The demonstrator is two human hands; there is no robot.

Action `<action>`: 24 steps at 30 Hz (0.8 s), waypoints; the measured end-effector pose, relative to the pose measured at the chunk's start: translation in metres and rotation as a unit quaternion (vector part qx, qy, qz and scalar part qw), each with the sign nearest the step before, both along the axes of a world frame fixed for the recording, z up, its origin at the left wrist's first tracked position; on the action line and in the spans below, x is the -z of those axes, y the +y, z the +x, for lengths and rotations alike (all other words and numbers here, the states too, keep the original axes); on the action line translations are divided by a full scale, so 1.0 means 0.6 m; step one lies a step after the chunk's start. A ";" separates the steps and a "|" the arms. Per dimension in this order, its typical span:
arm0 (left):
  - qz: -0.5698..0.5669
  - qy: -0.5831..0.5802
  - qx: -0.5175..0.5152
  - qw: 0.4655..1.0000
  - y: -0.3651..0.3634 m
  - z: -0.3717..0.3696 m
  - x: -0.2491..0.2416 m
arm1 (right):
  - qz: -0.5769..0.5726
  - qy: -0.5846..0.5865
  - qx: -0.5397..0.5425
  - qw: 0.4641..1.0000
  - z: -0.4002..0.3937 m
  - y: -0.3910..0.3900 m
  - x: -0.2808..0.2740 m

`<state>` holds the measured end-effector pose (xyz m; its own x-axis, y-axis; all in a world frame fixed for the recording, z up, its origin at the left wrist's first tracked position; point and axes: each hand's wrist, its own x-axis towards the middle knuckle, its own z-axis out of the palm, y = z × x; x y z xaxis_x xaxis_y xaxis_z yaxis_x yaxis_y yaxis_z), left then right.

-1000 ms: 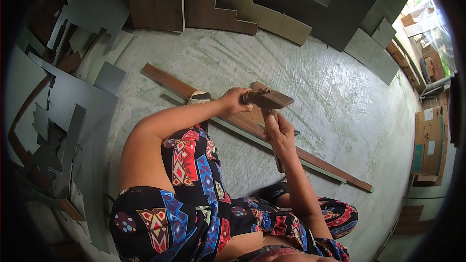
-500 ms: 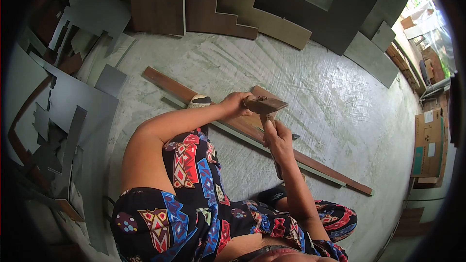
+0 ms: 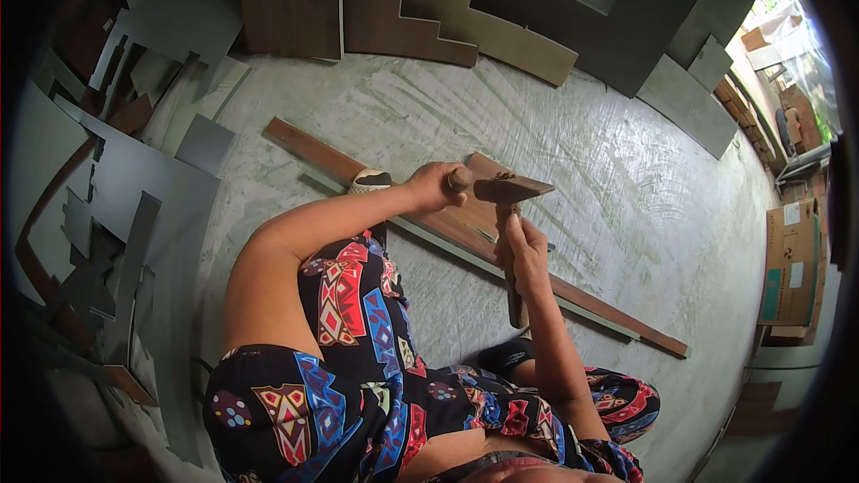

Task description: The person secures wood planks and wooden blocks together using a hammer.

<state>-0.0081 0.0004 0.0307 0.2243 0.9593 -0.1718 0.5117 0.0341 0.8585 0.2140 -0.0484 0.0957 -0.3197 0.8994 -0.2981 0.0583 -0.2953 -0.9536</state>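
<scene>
My right hand [image 3: 523, 250] grips the wooden handle of a hammer [image 3: 512, 190], whose brown head hangs just right of my left hand. My left hand [image 3: 436, 186] is closed around a short round-topped tool [image 3: 458, 179], held upright on a long brown wooden strip [image 3: 313, 154]. The strip runs diagonally across the concrete floor, with a thin grey strip [image 3: 586, 311] alongside it. A small brown panel piece [image 3: 479, 210] lies under the tools. My foot in a white-toed shoe [image 3: 368, 181] rests on the strip.
Brown and grey board offcuts [image 3: 429, 9] lean along the far wall. Grey sheet scraps [image 3: 134, 197] pile up on the left. Cardboard boxes [image 3: 789, 259] stand at the right. My knees in patterned shorts [image 3: 358, 349] fill the foreground.
The hammer head came down onto the tool in my left hand half a second ago, and now sits lifted off it, a little to the right.
</scene>
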 end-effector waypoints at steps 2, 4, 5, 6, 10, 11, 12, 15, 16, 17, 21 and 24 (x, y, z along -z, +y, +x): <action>0.018 -0.035 -0.014 0.999 0.002 -0.007 0.004 | -0.020 -0.060 0.008 0.998 0.008 0.008 0.014; 0.035 -0.054 -0.018 0.998 0.004 -0.009 0.012 | -0.031 -0.124 0.018 0.992 0.017 0.012 0.051; 0.042 -0.063 -0.023 0.997 0.004 -0.011 0.017 | -0.037 -0.150 0.015 0.988 0.024 0.013 0.076; 0.039 -0.074 -0.026 0.996 0.005 -0.014 0.025 | -0.044 -0.175 0.012 0.984 0.034 0.011 0.106; 0.019 -0.118 -0.039 0.992 0.007 -0.025 0.035 | -0.045 -0.272 0.000 0.961 0.058 -0.001 0.190; 0.014 -0.129 -0.044 0.991 0.006 -0.027 0.031 | -0.046 -0.296 -0.012 0.954 0.064 -0.002 0.207; 0.019 -0.124 -0.041 0.991 0.005 -0.028 0.029 | -0.046 -0.320 -0.024 0.946 0.066 -0.003 0.214; 0.032 -0.112 -0.035 0.993 0.005 -0.032 0.022 | -0.070 -0.344 -0.043 0.935 0.069 -0.005 0.215; 0.035 -0.111 -0.034 0.993 0.005 -0.034 0.021 | -0.082 -0.344 -0.047 0.934 0.066 -0.007 0.207; 0.037 -0.110 -0.034 0.993 0.005 -0.035 0.019 | -0.086 -0.338 -0.047 0.936 0.064 -0.009 0.203; 0.034 -0.120 -0.041 0.991 0.006 -0.037 0.015 | -0.083 -0.341 -0.054 0.935 0.063 -0.011 0.200; 0.031 -0.112 -0.044 0.992 0.005 -0.037 0.012 | -0.064 -0.346 -0.059 0.934 0.069 -0.012 0.221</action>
